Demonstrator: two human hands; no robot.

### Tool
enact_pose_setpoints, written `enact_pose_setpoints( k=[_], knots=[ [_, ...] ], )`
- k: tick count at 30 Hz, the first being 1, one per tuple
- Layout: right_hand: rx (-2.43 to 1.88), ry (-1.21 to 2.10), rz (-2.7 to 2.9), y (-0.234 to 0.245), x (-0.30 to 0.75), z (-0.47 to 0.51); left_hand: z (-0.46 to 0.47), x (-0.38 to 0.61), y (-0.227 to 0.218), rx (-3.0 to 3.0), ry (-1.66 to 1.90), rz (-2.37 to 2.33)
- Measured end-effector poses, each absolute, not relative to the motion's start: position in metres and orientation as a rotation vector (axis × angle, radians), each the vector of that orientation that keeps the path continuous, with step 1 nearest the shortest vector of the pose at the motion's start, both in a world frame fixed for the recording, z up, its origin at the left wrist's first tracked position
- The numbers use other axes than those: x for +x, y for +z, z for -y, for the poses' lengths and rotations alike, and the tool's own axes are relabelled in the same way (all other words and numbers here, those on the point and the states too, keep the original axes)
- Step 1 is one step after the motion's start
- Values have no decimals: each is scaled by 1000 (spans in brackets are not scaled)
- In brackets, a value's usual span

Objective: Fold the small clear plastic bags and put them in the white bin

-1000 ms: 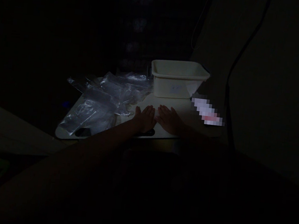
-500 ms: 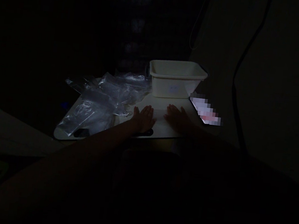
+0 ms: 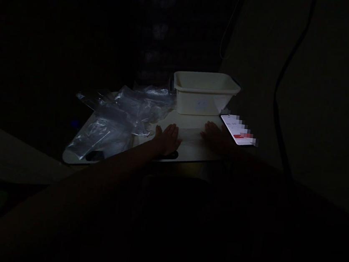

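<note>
The scene is very dark. My left hand [image 3: 168,138] lies flat on a small pale table [image 3: 188,149], fingers stretched out, holding nothing. My right hand [image 3: 214,134] also rests flat on the table, fingers out, close beside a lit phone [image 3: 237,129] that lies face up at the table's right edge. Between my hands a clear flat bag [image 3: 190,132] lies on the tabletop. A heap of clear plastic bags [image 3: 119,120] sits left of my left hand.
A cream plastic tub [image 3: 204,91] stands at the back of the table. A dark cable [image 3: 281,92] hangs down the wall at right. A pale surface [image 3: 1,153] lies to the left, below the table.
My right hand has slid to the right, away from my left hand and up against the phone. The left hand has stayed in place.
</note>
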State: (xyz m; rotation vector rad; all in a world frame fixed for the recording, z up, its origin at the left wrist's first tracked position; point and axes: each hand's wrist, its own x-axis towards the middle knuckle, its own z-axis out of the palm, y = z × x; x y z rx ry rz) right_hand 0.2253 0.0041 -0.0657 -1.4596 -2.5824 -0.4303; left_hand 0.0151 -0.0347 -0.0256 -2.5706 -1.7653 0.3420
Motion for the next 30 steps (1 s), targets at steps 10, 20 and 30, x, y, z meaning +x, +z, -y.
enact_pose_setpoints(
  k=[10, 20, 30],
  knots=[
    [-1580, -396, 2513, -45, 214, 2, 35, 15, -23, -2595, 333, 1778],
    [-1574, -231, 2595, -21, 174, -14, 40, 12, -25, -2620, 277, 1682],
    [-1758, -111, 2565, -14, 167, -16, 41, 12, -26, -2631, 275, 1665]
  ],
)
